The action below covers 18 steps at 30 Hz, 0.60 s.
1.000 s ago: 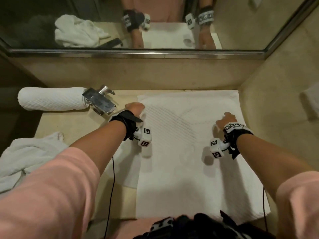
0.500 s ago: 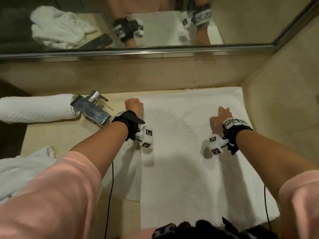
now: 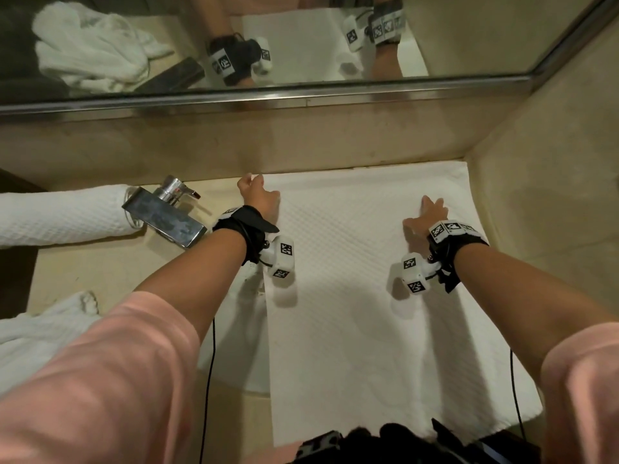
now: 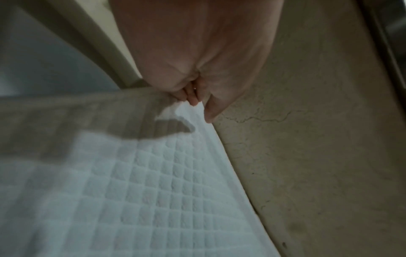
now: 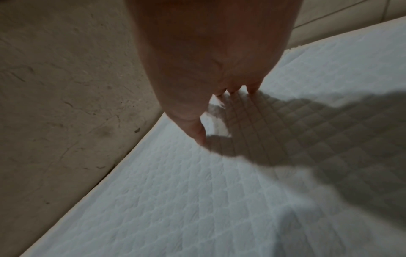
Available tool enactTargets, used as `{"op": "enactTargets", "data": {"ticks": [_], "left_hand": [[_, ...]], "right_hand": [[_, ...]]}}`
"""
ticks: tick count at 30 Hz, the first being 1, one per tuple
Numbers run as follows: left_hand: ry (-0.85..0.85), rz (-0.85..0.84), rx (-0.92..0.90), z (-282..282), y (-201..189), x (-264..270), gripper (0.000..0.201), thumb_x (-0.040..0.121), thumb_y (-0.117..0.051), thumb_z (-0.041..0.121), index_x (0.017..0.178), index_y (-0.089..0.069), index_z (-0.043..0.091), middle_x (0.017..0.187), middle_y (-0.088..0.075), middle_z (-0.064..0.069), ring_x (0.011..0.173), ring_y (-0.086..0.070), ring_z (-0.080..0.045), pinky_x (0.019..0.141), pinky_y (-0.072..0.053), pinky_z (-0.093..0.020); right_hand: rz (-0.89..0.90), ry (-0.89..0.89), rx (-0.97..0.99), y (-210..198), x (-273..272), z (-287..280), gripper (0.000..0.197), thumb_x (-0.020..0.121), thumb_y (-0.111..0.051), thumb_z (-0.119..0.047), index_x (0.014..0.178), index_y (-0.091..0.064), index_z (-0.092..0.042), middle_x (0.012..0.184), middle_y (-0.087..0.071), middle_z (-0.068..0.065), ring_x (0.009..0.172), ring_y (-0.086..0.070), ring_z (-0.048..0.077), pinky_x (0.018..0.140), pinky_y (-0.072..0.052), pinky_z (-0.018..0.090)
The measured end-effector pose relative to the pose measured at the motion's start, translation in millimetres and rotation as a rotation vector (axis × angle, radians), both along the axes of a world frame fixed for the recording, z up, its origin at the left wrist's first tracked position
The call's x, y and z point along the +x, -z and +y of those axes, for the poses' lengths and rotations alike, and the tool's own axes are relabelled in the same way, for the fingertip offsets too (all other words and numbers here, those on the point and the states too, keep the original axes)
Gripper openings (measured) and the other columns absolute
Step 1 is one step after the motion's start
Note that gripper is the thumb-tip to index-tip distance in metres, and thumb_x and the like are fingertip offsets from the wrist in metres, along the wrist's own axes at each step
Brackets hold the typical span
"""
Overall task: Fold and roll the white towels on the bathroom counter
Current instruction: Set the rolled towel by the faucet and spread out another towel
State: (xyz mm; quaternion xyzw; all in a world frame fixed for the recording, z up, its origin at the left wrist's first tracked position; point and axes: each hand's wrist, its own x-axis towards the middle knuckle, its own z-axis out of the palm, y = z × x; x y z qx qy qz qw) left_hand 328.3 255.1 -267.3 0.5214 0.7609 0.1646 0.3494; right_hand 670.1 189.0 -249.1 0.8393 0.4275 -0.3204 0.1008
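A white waffle towel lies flat on the counter, running from the back wall to the front edge. My left hand is at the towel's far left corner. In the left wrist view its curled fingers and thumb pinch that corner of the towel. My right hand lies on the towel's far right part. Its fingers are spread, and in the right wrist view the fingertips press on the towel. A strip of a lower layer sticks out on the left.
A rolled white towel lies at the far left beside a chrome faucet. A crumpled white towel sits at the near left. The back wall with its mirror and the right side wall hem in the counter.
Both hands have slid along the towel away from me toward the back wall. The left hand has reached the far corner, and the right hand's fingers have spread out.
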Motion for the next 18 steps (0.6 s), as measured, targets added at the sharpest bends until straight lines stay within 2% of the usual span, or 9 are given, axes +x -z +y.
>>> {"op": "enactTargets", "data": {"ticks": [4,8,11,12,13,14,15,16,18], "left_hand": [[-0.012,0.051,0.013,-5,-1,0,0.043,0.087,-0.059,0.016,0.066,-0.024,0.033,0.151,-0.023,-0.012,0.138,-0.026,-0.029,0.112,-0.025,-0.032],[0.043,0.073,0.037,-15,-1,1,0.032,0.087,-0.057,0.012,0.082,-0.031,0.031,0.148,-0.025,-0.015,0.135,-0.028,-0.032,0.110,-0.026,-0.032],[0.089,0.067,0.061,-21,-4,1,0.038,0.086,-0.057,0.009,0.077,-0.031,0.035,0.148,-0.024,-0.016,0.135,-0.028,-0.033,0.109,-0.027,-0.032],[0.097,0.047,0.060,-23,-4,1,0.038,0.086,-0.057,0.007,0.078,-0.036,0.038,0.148,-0.022,-0.015,0.135,-0.027,-0.033,0.107,-0.028,-0.030],[0.093,0.005,0.073,-27,-5,2,0.035,0.086,-0.056,0.003,0.087,-0.047,0.037,0.147,-0.020,-0.013,0.135,-0.028,-0.031,0.103,-0.031,-0.027],[0.082,-0.038,0.093,-30,-4,3,0.034,0.085,-0.055,-0.002,0.102,-0.057,0.028,0.147,-0.018,-0.012,0.134,-0.028,-0.030,0.101,-0.034,-0.025],[0.071,-0.064,0.114,-34,-3,3,0.032,0.085,-0.055,-0.006,0.110,-0.061,0.012,0.146,-0.016,-0.011,0.134,-0.028,-0.029,0.103,-0.035,-0.027],[0.062,-0.063,0.122,-41,-3,4,0.031,0.085,-0.056,-0.007,0.114,-0.061,0.004,0.146,-0.015,-0.012,0.134,-0.027,-0.029,0.106,-0.034,-0.029],[0.056,-0.060,0.104,-54,-7,5,0.031,0.085,-0.058,-0.005,0.115,-0.060,0.002,0.146,-0.014,-0.012,0.134,-0.028,-0.029,0.107,-0.034,-0.028]], "right_hand": [[0.006,-0.016,0.020,0,3,0,0.079,0.090,-0.054,-0.025,0.153,-0.007,-0.016,0.159,0.008,0.012,0.147,0.001,0.033,0.114,-0.020,0.050],[0.051,0.004,0.072,-3,8,-5,0.064,0.090,-0.051,-0.019,0.147,-0.025,-0.010,0.158,-0.007,0.011,0.141,-0.023,0.037,0.104,-0.036,0.046],[0.048,0.000,0.105,-2,10,-16,0.045,0.090,-0.048,-0.019,0.134,-0.039,-0.010,0.160,-0.007,0.007,0.135,-0.035,0.035,0.098,-0.038,0.038],[0.056,-0.007,0.126,-3,8,-20,0.039,0.090,-0.048,-0.020,0.127,-0.043,-0.010,0.159,-0.011,0.008,0.134,-0.037,0.035,0.099,-0.037,0.037],[0.060,-0.008,0.149,-2,9,-26,0.040,0.090,-0.048,-0.022,0.127,-0.045,-0.008,0.157,-0.016,0.010,0.134,-0.037,0.034,0.103,-0.035,0.038],[0.072,-0.002,0.173,0,9,-30,0.045,0.090,-0.048,-0.024,0.131,-0.044,-0.005,0.155,-0.021,0.012,0.134,-0.036,0.033,0.106,-0.032,0.038],[0.089,0.015,0.196,2,9,-36,0.051,0.090,-0.047,-0.026,0.135,-0.043,-0.004,0.154,-0.024,0.013,0.136,-0.034,0.031,0.109,-0.030,0.038],[0.103,0.027,0.225,2,8,-44,0.056,0.088,-0.047,-0.029,0.138,-0.042,-0.004,0.153,-0.025,0.013,0.138,-0.032,0.028,0.112,-0.027,0.037],[0.110,0.049,0.284,2,7,-58,0.054,0.091,-0.048,-0.026,0.141,-0.042,-0.005,0.154,-0.028,0.011,0.142,-0.027,0.024,0.114,-0.022,0.033]]}}
